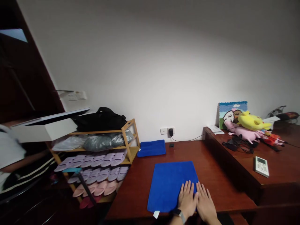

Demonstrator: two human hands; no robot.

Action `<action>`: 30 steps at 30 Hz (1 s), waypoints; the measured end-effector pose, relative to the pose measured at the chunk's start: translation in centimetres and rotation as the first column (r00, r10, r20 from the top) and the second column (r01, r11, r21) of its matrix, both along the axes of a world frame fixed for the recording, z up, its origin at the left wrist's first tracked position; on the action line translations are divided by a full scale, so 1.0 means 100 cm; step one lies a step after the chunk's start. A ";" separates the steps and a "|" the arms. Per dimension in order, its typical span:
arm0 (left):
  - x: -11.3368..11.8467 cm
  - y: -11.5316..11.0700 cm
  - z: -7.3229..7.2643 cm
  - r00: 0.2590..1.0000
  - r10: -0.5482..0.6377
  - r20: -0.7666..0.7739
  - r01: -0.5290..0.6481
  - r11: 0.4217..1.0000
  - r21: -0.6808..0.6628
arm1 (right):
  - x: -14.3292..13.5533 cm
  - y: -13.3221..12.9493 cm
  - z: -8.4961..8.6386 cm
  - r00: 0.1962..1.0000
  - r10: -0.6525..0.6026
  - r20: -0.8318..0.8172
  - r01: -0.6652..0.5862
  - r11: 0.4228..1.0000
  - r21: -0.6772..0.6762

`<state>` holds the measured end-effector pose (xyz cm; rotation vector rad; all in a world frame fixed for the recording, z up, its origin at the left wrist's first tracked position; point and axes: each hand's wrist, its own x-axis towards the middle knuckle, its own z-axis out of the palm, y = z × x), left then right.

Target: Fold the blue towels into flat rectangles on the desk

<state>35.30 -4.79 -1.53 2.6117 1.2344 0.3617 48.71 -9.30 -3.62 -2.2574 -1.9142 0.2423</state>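
Observation:
A blue cloth point(167, 184) lies spread flat on the reddish-brown table point(133, 193), with a white tag at its near edge. On the cloth's right part rests my left hand point(187, 200), palm down, fingers stretched out, a watch on its wrist. My right hand point(205, 201) lies flat beside it, over the cloth's right edge and the table, fingers pointing forward. The two hands touch or nearly touch at the thumbs. Neither one holds anything. Farther back, a folded blue cloth point(152, 148) sits by the wall.
On the left stands a wooden rack point(130, 150) with slippers, wrapped items and a black bag point(100, 118). A raised desk on the right bears plush toys point(253, 122), cables and a white calculator-like device point(261, 166). A person sits at the far left.

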 end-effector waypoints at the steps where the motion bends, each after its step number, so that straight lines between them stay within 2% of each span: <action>1: 0.000 -0.002 -0.003 1.000 -0.002 -0.001 0.002 1.000 -0.014 | 0.000 0.000 -0.002 1.000 0.008 0.017 -0.008 1.000 -0.003; 2: -0.004 -0.003 -0.004 1.000 -0.002 -0.002 0.002 1.000 -0.016 | 0.001 0.001 -0.004 0.999 0.014 0.034 -0.014 1.000 -0.004; 4: -0.029 -0.001 -0.003 1.000 0.023 -0.018 -0.023 1.000 -0.001 | 0.001 0.001 -0.007 0.998 0.013 0.057 -0.013 1.000 0.001; 6: -0.070 0.003 0.000 0.994 0.090 -0.058 -0.090 0.996 0.018 | 0.001 0.001 -0.009 0.998 -0.002 0.069 0.000 1.000 0.017; 11: -0.189 0.011 0.003 0.938 0.301 -0.172 -0.297 0.954 0.049 | 0.000 0.000 -0.007 0.997 -0.026 0.075 0.025 1.000 0.013; 14: -0.229 0.010 -0.003 0.923 0.350 -0.161 -0.339 0.936 0.095 | -0.001 -0.001 -0.002 0.996 -0.026 0.083 0.026 1.000 -0.004; 16: -0.236 0.008 -0.010 0.922 0.358 -0.149 -0.339 0.930 0.139 | -0.001 -0.003 0.001 0.996 -0.030 0.081 0.031 0.999 -0.015; 23: -0.231 0.010 -0.031 0.921 0.380 -0.088 -0.347 0.902 0.258 | 0.005 0.007 0.011 1.000 -0.014 -0.002 0.014 0.999 -0.035; 26: -0.234 0.013 -0.037 0.922 0.384 -0.058 -0.352 0.890 0.288 | 0.008 0.030 0.023 1.000 0.003 -0.012 -0.003 1.000 -0.008; 30: -0.241 0.016 -0.043 0.926 0.376 -0.029 -0.348 0.882 0.317 | 0.011 0.081 0.039 0.999 -0.021 -0.041 0.020 0.999 -0.033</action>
